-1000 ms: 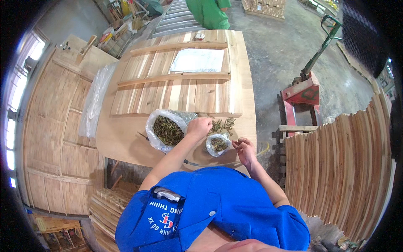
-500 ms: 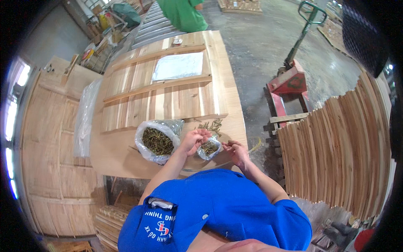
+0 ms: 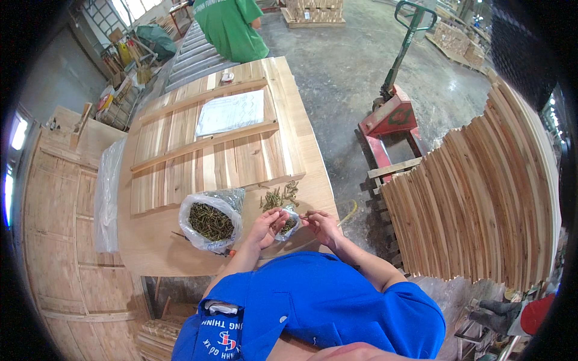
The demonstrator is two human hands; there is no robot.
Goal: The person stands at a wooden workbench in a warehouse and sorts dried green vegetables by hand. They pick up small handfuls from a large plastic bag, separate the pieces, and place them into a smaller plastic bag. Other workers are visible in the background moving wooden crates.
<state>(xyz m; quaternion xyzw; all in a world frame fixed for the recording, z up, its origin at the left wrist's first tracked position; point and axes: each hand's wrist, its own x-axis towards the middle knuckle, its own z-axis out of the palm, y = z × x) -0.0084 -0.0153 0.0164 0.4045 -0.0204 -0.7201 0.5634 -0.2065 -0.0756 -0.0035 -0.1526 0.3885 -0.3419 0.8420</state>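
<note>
My left hand (image 3: 268, 227) is at the left side of a small clear plastic bag (image 3: 288, 233), fingers curled inward; what they hold is too small to make out. Small brownish screws show inside this bag. Just right of its mouth, my right hand (image 3: 322, 227) pinches a thin brownish screw (image 3: 305, 216) at its fingertips. Beyond both hands lies a loose pile of screws (image 3: 274, 199) on the tabletop (image 3: 150, 240). A larger open plastic bag (image 3: 185, 227), full of similar screws (image 3: 211, 222), stands left of my left hand.
A slatted wooden panel (image 3: 180, 180) carries a printed sheet (image 3: 230, 113). Stacked boards (image 3: 469, 198) rise at right, near a red pallet jack (image 3: 391, 117). A person in green (image 3: 229, 30) is beside the roller conveyor (image 3: 192, 60). A plastic-wrapped stack (image 3: 109, 198) is left.
The view has shifted, so the table sits lower and farther left. Both hands stay by the small bag, and my right hand's fingertips have come closer to its mouth.
</note>
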